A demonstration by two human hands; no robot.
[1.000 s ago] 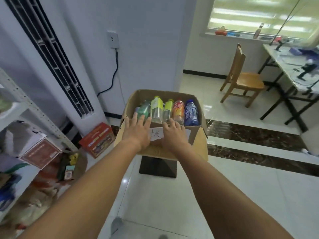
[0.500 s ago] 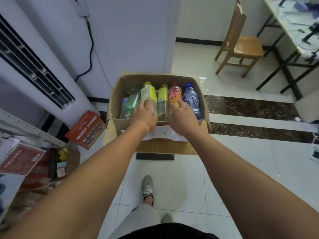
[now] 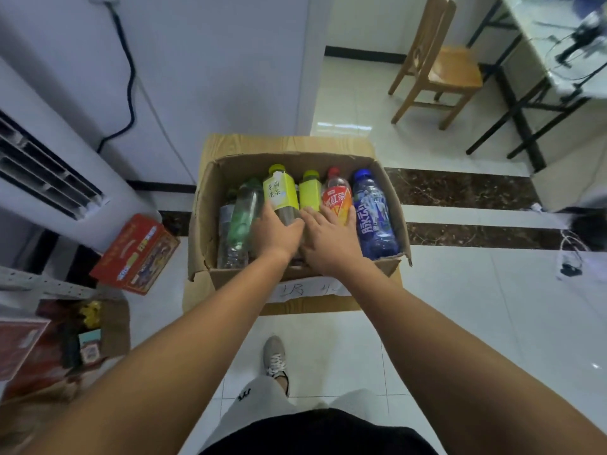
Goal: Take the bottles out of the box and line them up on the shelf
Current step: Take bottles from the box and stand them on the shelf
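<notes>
- Left hand (image 3: pixel 277 229): my fingers curl round the clear lower body of the tall yellow bottle (image 3: pixel 281 192), with the thumb on its right side.
- Right hand (image 3: pixel 328 239): my fingers are spread and nearly straight. They rest on the lower parts of the short yellow bottle (image 3: pixel 309 193) and the red bottle (image 3: pixel 336 200) and grip neither.
- Governing relation: all the bottles lean inside the box (image 3: pixel 295 162). Their caps lie beyond my fingertips and their bases under my palms, so each long axis runs away from me, in line with my fingers.
- Neighbours: the green bottle (image 3: pixel 244 211) is just left of my left fingers, and the blue bottle (image 3: pixel 372 215) is just right of my right fingers.
- Judgement: the lift should follow that axis, upward and back.
- The shelf (image 3: pixel 39 284) lies well to the left of my left fingers, so that hand is nearer.
</notes>
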